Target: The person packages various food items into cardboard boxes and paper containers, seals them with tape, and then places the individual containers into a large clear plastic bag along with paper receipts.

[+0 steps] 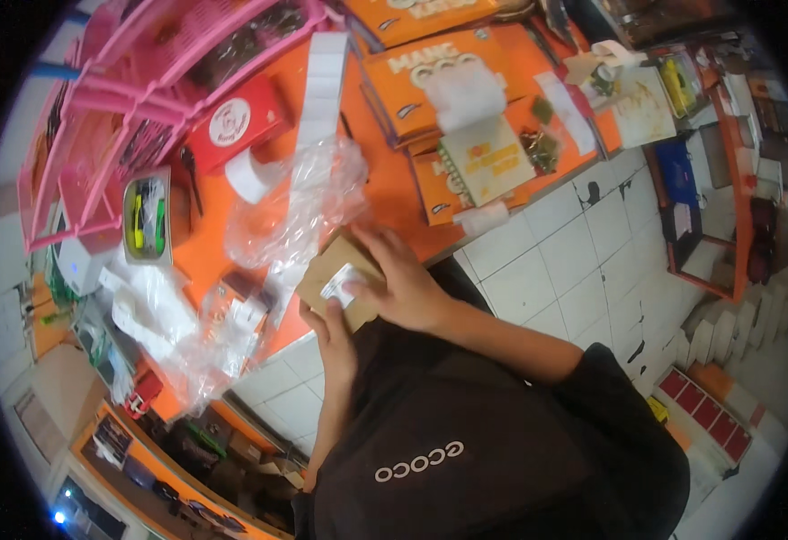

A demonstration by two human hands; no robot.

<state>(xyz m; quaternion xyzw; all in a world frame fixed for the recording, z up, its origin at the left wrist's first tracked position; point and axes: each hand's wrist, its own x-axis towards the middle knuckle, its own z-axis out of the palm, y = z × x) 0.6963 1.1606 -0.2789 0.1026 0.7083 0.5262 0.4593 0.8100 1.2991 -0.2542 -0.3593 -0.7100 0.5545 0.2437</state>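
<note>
A small brown cardboard box [320, 268] is held between my two hands at the near edge of the orange table. My left hand [333, 335] grips its near left side, thumb up against a white label [337, 281] on the top face. From the right, my right hand [405, 284] wraps round the box, its thumb pressing at the label. The underside of the box and some fingertips are hidden. Just beyond the box lies crumpled clear plastic wrap [299, 202], partly over a long white strip of labels [320, 99].
Pink plastic racks [147, 94] stand at the far left, beside a red box [239, 123] and a tin [131, 216] holding green and yellow markers. Orange printed packages [394, 76] lie at the back. More plastic wrap [198, 364] hangs at the table's near left edge.
</note>
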